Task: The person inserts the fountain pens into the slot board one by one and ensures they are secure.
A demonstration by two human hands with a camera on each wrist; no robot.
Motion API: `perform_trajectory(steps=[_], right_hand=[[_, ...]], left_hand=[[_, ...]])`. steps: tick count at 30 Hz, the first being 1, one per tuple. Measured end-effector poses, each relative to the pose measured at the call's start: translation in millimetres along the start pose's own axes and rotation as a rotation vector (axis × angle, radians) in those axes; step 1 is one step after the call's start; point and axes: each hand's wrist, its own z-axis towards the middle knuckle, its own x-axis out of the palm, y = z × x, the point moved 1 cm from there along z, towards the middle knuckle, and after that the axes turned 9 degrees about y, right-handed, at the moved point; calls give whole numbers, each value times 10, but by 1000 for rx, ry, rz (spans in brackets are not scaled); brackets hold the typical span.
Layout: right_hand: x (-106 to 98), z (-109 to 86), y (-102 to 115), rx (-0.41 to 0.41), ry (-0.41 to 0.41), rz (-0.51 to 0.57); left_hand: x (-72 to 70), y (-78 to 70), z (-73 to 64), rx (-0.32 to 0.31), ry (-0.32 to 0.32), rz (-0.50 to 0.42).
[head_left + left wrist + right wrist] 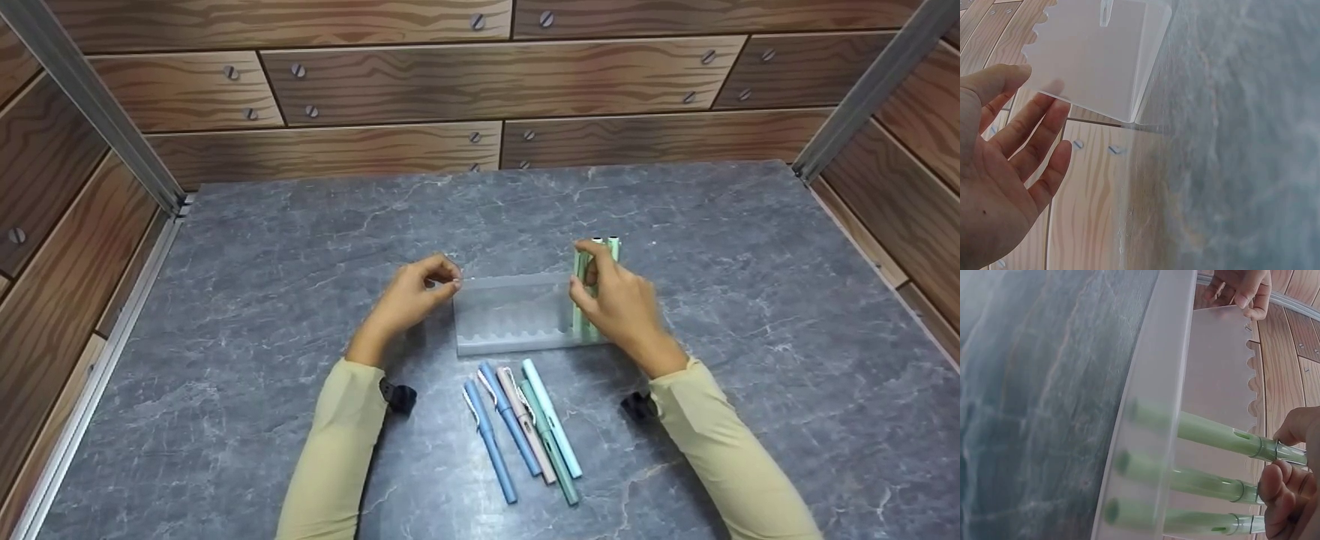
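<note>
A frosted clear pen holder [514, 311] with a scalloped edge stands on the table. My left hand [411, 294] pinches its upper left corner between thumb and fingers; in the left wrist view a fingertip shows through the panel [1095, 62]. At the holder's right end, three light green pens stand side by side, their lower ends behind the front lip [1157, 354]. My right hand [624, 304] grips the upper part of the innermost green pen [1213, 431]. The other two, a middle green pen [1204, 481] and an outer green pen [1199, 520], stand beside its fingers.
In front of the holder lie a blue pen [491, 446], a darker blue pen [514, 424], a greyish-pink pen [529, 427], a teal pen [551, 446] and a pale aqua pen [553, 420]. The grey marbled table [247, 300] is bordered by wood-patterned walls [487, 82].
</note>
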Motion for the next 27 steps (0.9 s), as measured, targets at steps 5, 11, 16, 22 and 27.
perform_trajectory(steps=[5,11,16,22,27], right_hand=[[-5,-2,6,13,6,2],[-33,-3,9,28,34,20],[-63,12,11,42,72,20],[-90,27,13,82,148,54],[-125,38,11,134,238,135]], left_hand=[[0,-10,-4,-3,2,2],[3,-5,-2,-6,-3,7],[1,-4,2,-3,-9,1],[1,-6,3,6,-6,1],[1,-2,-2,10,-8,-5]])
